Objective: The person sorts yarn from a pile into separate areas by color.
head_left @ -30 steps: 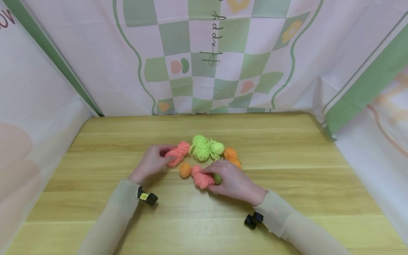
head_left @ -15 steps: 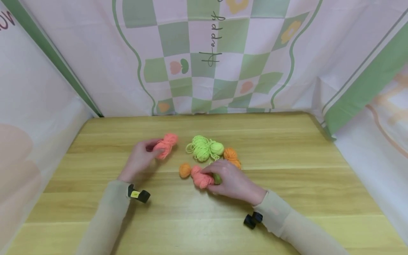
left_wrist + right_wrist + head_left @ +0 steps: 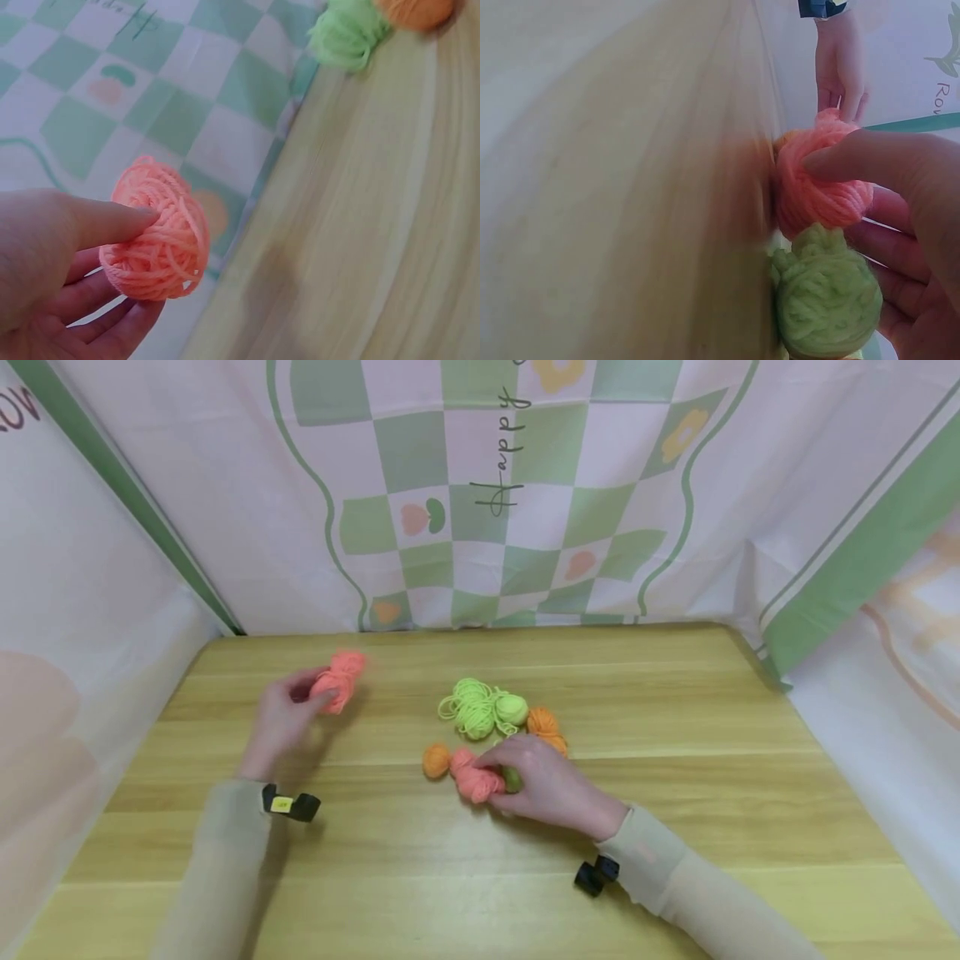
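Observation:
My left hand [image 3: 283, 714] pinches a coral yarn ball [image 3: 161, 240] between thumb and fingers, raised over the far left of the table. Near the table's middle, my right hand [image 3: 551, 785] has its thumb and fingers around a second coral yarn ball [image 3: 474, 778], which sits on the wood. An olive green yarn ball [image 3: 829, 307] lies beside that one, mostly covered by the right hand in the head view. At the coral ball's left end is a small orange yarn ball [image 3: 436, 761].
Bright lime yarn [image 3: 480, 708] lies behind the right hand, some strands loose. Orange yarn [image 3: 547, 731] touches its right side. The wooden table [image 3: 420, 877] meets a checkered cloth backdrop [image 3: 480, 560] at its far edge, with cloth on both sides.
My left hand has carried its coral yarn ball away from the lime yarn, leftward and toward the far edge. My right hand and the other balls have hardly moved.

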The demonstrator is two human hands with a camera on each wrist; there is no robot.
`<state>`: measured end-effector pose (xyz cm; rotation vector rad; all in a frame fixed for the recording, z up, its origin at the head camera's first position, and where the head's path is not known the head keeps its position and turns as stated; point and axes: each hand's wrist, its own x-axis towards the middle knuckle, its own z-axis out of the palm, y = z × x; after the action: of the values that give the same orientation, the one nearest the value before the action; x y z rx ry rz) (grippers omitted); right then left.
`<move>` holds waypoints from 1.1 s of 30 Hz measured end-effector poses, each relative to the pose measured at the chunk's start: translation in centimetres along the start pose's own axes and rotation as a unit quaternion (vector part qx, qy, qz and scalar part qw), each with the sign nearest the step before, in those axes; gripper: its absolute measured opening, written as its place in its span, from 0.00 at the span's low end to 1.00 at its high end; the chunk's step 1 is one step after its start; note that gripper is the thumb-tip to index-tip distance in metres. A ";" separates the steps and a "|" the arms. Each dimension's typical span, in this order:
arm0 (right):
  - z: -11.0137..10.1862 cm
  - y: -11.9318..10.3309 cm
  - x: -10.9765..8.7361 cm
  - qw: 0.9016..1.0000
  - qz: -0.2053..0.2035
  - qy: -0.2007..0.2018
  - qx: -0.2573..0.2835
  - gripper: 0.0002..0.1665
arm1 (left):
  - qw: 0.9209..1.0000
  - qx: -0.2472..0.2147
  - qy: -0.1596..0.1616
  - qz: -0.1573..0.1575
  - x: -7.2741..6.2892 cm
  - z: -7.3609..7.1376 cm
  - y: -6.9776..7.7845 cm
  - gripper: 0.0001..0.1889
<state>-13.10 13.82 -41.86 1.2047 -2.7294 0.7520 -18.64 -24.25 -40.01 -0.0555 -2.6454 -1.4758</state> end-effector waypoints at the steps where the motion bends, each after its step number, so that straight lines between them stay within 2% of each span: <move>1: 0.0 0.0 0.0 1.000 0.002 -0.002 0.000 0.23 | 1.000 0.000 0.008 -0.005 0.0 -0.4 -0.2 0.24; 10: -0.1 0.1 0.1 1.000 0.009 -0.001 -0.001 0.21 | 0.996 -0.019 0.065 -0.055 0.2 -3.3 -3.1 0.27; 15: -0.1 0.0 0.1 1.000 0.012 -0.002 0.001 0.20 | 0.990 -0.019 0.093 -0.105 0.4 -4.2 -4.7 0.27; 20: -0.2 -0.2 0.2 1.000 0.012 -0.004 0.004 0.20 | 0.983 -0.033 0.108 -0.146 0.7 -4.7 -5.5 0.29; 24: -0.3 -0.2 0.2 1.000 0.004 0.005 0.006 0.20 | 0.978 -0.057 0.117 -0.162 0.9 -4.8 -5.8 0.30; 28: -0.3 -0.2 0.1 1.000 -0.002 0.017 0.011 0.20 | 0.974 -0.070 0.127 -0.175 1.0 -4.7 -6.0 0.29; 33: -0.4 0.1 0.1 0.999 -0.004 0.026 0.026 0.19 | 0.974 -0.047 0.137 -0.177 1.0 -4.6 -6.4 0.27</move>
<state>-13.29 14.02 -41.56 1.1870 -2.6777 0.8449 -19.86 -31.53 -42.91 0.5970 -2.4471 -1.5692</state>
